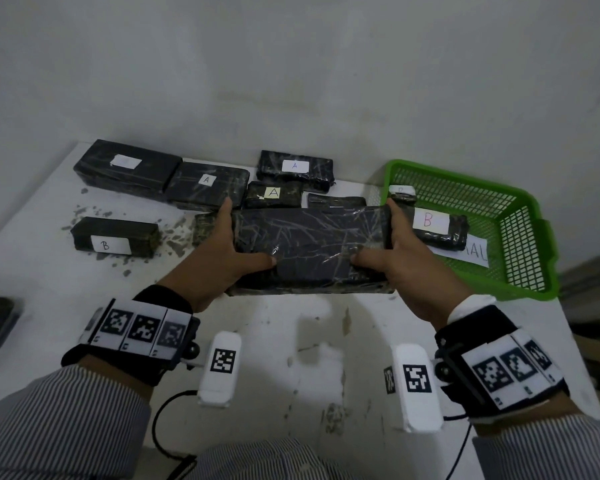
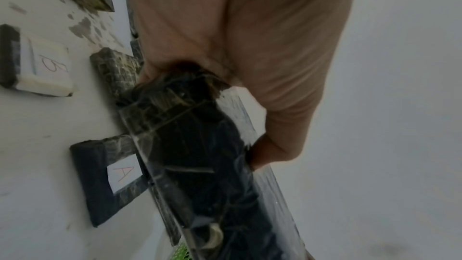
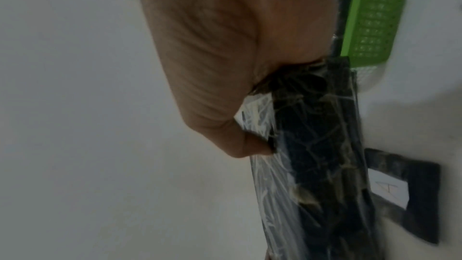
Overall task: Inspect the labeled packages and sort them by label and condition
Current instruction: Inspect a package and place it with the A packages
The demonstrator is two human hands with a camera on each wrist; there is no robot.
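A large black package (image 1: 309, 247) wrapped in clear film is held above the table between both hands, and its visible face shows no label. My left hand (image 1: 229, 247) grips its left end, thumb on top and fingers round the far edge. At the other end, my right hand (image 1: 392, 251) grips the same way. The left wrist view shows the package (image 2: 200, 155) edge-on with the thumb (image 2: 270, 145) pressed on it. In the right wrist view the package (image 3: 325, 155) runs downward from the palm (image 3: 225, 46).
Black packages lie on the white table (image 1: 49, 289): three marked A (image 1: 273, 192) at the back, one marked B (image 1: 115, 237) at left, one with a blank label (image 1: 125, 162) far left. A green basket (image 1: 520, 237) at right holds a package marked B (image 1: 430, 221).
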